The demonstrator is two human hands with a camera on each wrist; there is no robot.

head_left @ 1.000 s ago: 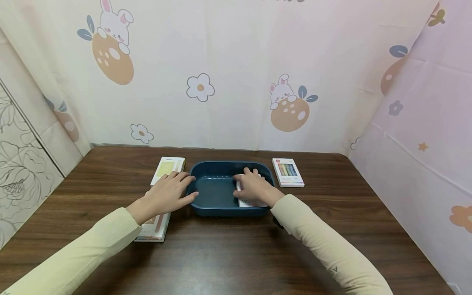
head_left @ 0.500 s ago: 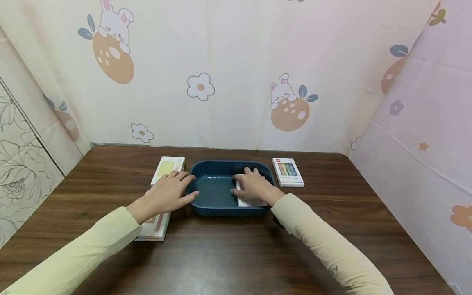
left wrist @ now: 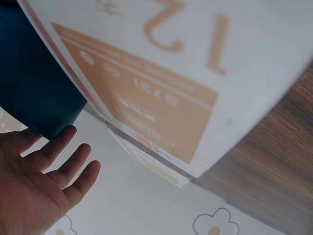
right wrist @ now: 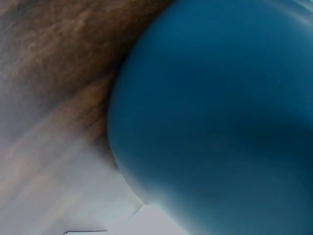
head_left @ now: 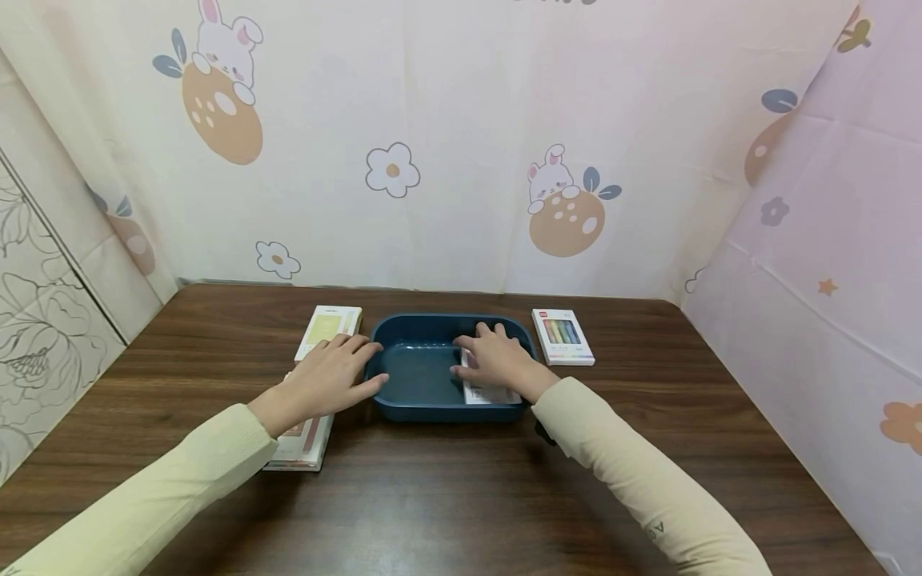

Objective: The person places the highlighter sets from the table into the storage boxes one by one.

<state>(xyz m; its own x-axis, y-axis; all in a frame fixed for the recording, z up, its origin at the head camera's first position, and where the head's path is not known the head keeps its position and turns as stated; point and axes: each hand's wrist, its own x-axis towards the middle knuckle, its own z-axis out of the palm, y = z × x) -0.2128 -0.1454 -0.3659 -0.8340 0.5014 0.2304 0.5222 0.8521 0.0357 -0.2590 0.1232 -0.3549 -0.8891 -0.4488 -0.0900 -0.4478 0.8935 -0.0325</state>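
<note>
A dark blue rectangular tray (head_left: 425, 413) sits mid-table. My left hand (head_left: 320, 380) reaches its left rim with loosely spread fingers, which touch the tray in the left wrist view. Inside the tray's right end lies a white box (head_left: 493, 395) marked "12", partly covered by my right hand (head_left: 500, 362). The fingers of that hand are spread above the box; whether they touch it is hard to tell. Under my left wrist is a stack of white boxes (head_left: 302, 448); its top one shows an orange panel (left wrist: 146, 103) close up. Only the tray wall (right wrist: 210, 117) fills the right wrist view.
Behind the left hand lies a white box with a yellow-green panel (head_left: 326, 326). Right of the tray, a white box picturing coloured sticks (head_left: 563, 338) lies flat. The brown wooden table (head_left: 432, 496) ends at a patterned curtain (head_left: 461, 224).
The right hand's fingers have spread and lifted slightly from the box in the tray, and more of the box shows. The left hand stays where it was.
</note>
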